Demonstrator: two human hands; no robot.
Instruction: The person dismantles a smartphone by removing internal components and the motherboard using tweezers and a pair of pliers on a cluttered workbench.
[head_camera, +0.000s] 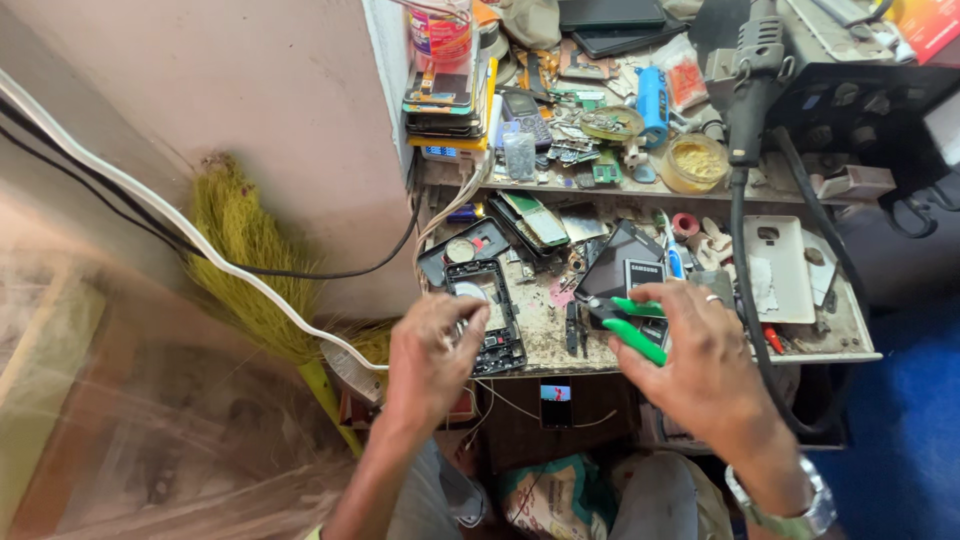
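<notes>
My left hand (432, 350) rests on an opened black phone frame (490, 320) lying on the lower shelf of a small workbench (545, 340), fingers curled over its left edge. My right hand (700, 355) grips a pair of green-handled pliers (630, 325), whose dark jaws point left toward the phone frame. A ring sits on one finger of that hand and a metal watch on the wrist. Just beyond the pliers lies a dark phone battery (643, 272) on a black phone panel (610, 262).
The upper shelf holds a stack of phones (445, 95), a keypad phone (525, 115), a blue cylinder (652, 100), a yellow paste jar (695, 162) and a hot-air handpiece (752, 80) with a black hose. A white phone cover (780, 268), a broom (250, 260) and cables are nearby.
</notes>
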